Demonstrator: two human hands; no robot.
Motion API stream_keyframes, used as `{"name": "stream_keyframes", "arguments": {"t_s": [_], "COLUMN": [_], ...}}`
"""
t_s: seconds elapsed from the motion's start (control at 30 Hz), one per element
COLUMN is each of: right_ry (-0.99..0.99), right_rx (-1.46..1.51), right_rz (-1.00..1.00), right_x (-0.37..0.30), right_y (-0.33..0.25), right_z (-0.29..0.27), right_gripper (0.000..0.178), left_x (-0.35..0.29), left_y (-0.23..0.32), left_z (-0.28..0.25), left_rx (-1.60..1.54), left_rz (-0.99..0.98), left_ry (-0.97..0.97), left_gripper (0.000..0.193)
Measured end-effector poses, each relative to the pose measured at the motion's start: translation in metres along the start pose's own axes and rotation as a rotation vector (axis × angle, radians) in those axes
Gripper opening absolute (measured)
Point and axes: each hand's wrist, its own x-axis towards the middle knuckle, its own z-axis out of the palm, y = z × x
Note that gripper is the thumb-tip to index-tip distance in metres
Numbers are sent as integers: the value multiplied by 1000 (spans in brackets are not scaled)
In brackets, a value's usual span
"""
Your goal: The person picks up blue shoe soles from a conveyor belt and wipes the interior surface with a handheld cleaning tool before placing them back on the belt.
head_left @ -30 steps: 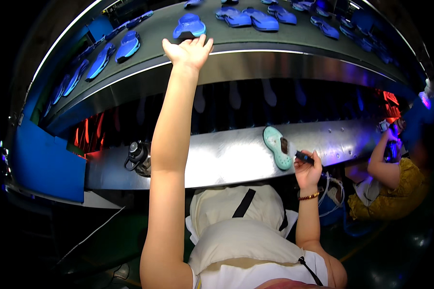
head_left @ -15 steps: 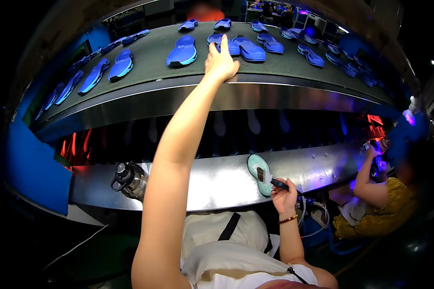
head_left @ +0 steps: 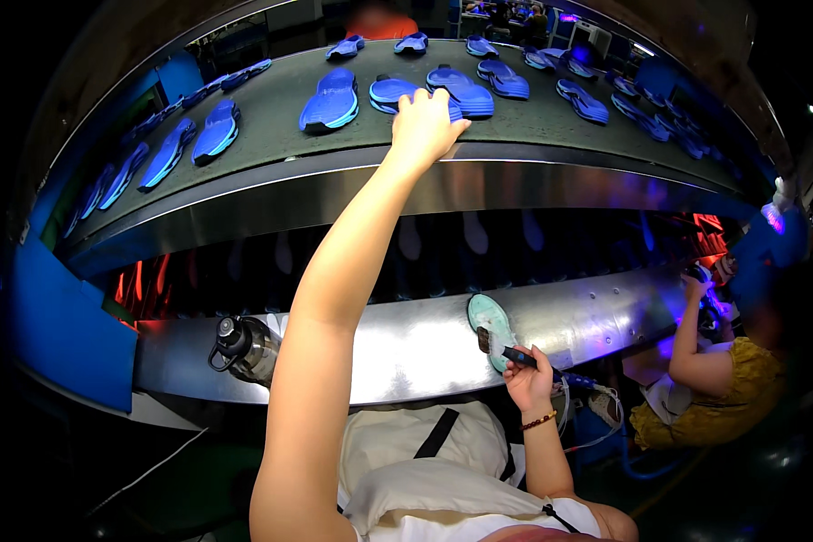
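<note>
My left hand reaches up onto the grey conveyor belt, its fingers curled over a blue shoe sole. Beside it lie another blue sole and a third; several more run along the belt. Lower down, my right hand is shut on a dark corded tool. The tool's tip rests against a teal sole that stands against the steel front panel.
A steel flask lies on the ledge at the left. A blue panel stands further left. A person in yellow works at the right. Red light glows under the belt. Someone in orange is beyond the belt.
My left hand has shifted right along the belt and closed onto a blue sole. The right hand with its tool and the teal sole sits lower and further left in view.
</note>
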Motion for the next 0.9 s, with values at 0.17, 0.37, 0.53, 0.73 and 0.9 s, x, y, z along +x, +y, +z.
{"name": "stream_keyframes", "arguments": {"t_s": [0.17,0.37,0.53,0.73,0.9], "right_ry": [-10,-92,-140,-74,-40], "right_rx": [-17,-24,-76,-150,-124], "right_rz": [30,55,-37,-192,-239], "right_x": [2,6,2,-1,1], "right_y": [5,11,-3,-20,-26], "right_z": [5,29,33,0,5], "right_gripper": [34,33,35,22,22], "left_x": [7,8,-15,-96,-163], "left_y": [-10,-11,-1,-6,-19], "left_z": [-2,-1,-15,-22,-49], "left_rx": [-235,-528,-276,-1201,-2017], "left_rz": [167,217,177,-295,-655], "left_ry": [-111,-101,21,805,-245], "left_gripper": [35,32,39,20,47]}}
